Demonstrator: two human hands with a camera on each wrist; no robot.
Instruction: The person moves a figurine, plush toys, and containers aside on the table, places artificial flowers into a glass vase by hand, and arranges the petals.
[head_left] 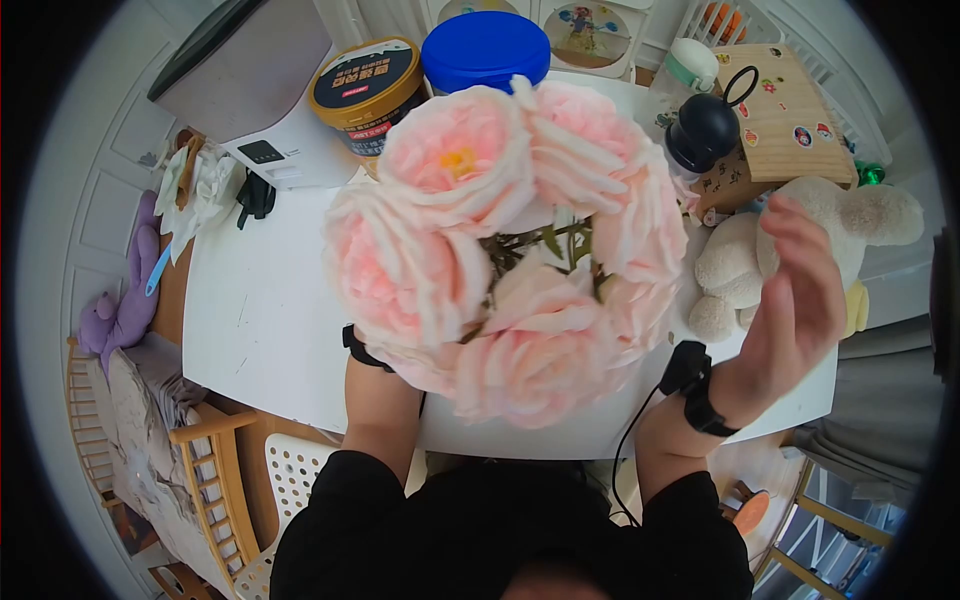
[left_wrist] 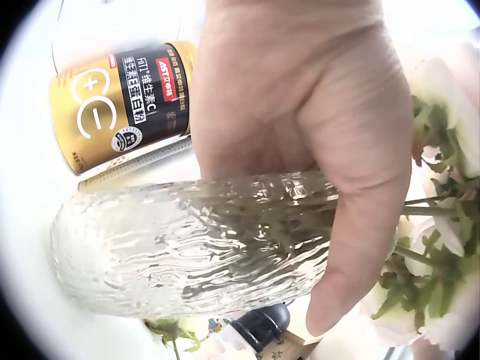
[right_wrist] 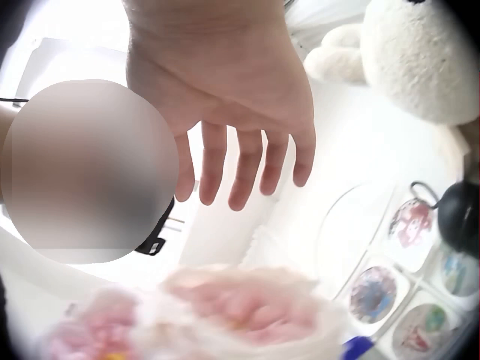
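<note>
My left hand [left_wrist: 322, 112] grips a ribbed clear glass vase [left_wrist: 150, 247], its thumb over the near side. Stems show through the glass, and green leaves [left_wrist: 420, 277] spread beyond the mouth. In the head view the large pale pink artificial roses [head_left: 540, 370] form a ring that hides the left hand and the vase. To the right of the blooms, my right hand [head_left: 800, 290] is raised with nothing in it. In the right wrist view its fingers [right_wrist: 245, 169] hang extended and spread, apart from the blurred roses [right_wrist: 247, 307] below.
On the white table [head_left: 260, 310] stand a black-and-gold tin [head_left: 365, 85], a blue-lidded tub [head_left: 485, 50] and a white appliance [head_left: 260, 100]. A black bottle [head_left: 700, 135], a wooden-topped box [head_left: 790, 110] and a cream plush toy [head_left: 735, 255] are at the right.
</note>
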